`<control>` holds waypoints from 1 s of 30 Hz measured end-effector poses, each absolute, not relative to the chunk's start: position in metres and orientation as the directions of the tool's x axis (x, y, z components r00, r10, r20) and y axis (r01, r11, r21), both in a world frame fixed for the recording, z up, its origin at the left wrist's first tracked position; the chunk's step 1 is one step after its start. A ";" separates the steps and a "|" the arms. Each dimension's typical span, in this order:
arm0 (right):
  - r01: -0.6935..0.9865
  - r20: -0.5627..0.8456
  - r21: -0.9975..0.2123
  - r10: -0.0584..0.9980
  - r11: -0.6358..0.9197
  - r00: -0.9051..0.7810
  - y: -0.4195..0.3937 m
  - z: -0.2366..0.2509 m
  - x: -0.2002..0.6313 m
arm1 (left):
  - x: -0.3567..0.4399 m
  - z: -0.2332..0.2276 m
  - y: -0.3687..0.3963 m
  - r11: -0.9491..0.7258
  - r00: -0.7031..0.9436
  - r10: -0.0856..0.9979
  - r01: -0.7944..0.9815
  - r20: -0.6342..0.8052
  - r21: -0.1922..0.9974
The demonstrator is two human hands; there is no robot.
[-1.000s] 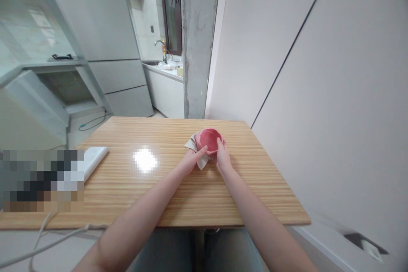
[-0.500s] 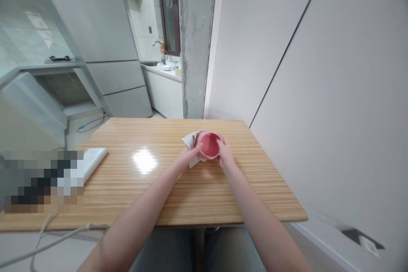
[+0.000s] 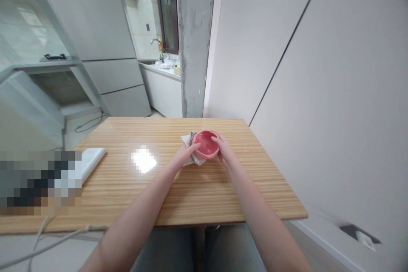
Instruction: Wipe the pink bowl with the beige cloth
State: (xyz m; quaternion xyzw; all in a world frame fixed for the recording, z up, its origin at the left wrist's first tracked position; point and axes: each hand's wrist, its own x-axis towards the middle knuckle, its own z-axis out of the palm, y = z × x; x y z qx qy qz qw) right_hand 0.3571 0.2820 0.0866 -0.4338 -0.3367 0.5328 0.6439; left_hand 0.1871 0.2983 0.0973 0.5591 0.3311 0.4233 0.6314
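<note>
Left hand (image 3: 188,155) pinches a beige cloth (image 3: 190,149) against the pink bowl (image 3: 205,144); right hand (image 3: 225,152) cups its rim. Bowl sits on the wooden table (image 3: 191,191), wiping seemingly midway, cloth bunched outside the bowl.

A wooden counter (image 3: 178,187) stands against a pale panelled wall (image 3: 318,72), with a flat white device (image 3: 92,159) lying near its left edge. Behind it rise a concrete pillar (image 3: 193,38) and a grey refrigerator (image 3: 102,38), with a sink tap (image 3: 156,44) beyond; white cables (image 3: 47,238) trail below.
</note>
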 end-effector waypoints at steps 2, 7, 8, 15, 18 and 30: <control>-0.385 -0.054 -0.923 0.997 -0.029 0.055 0.276 0.092 0.362 | 0.183 0.098 0.299 -0.001 0.471 0.880 -0.118 0.057 0.993; -0.289 0.010 -0.957 0.996 0.034 0.086 0.273 0.087 0.356 | 0.183 0.088 0.302 0.084 0.477 0.879 -0.123 -0.015 0.989; -0.324 0.008 -0.944 0.987 0.060 0.159 0.276 0.084 0.354 | 0.185 0.086 0.304 0.126 0.427 0.903 -0.139 -0.055 0.982; -0.471 -0.096 -0.836 0.770 0.282 0.631 0.302 0.078 0.411 | 0.188 0.080 0.309 0.376 0.262 0.910 -0.198 -0.320 0.905; -0.168 -0.009 -0.970 0.665 0.175 0.746 0.307 0.077 0.464 | 0.187 0.080 0.310 0.395 0.265 0.904 -0.221 -0.335 0.892; 0.147 -0.022 -0.963 0.611 -0.225 0.791 0.311 0.063 0.541 | 0.187 0.075 0.307 0.370 0.352 0.892 -0.212 -0.283 0.904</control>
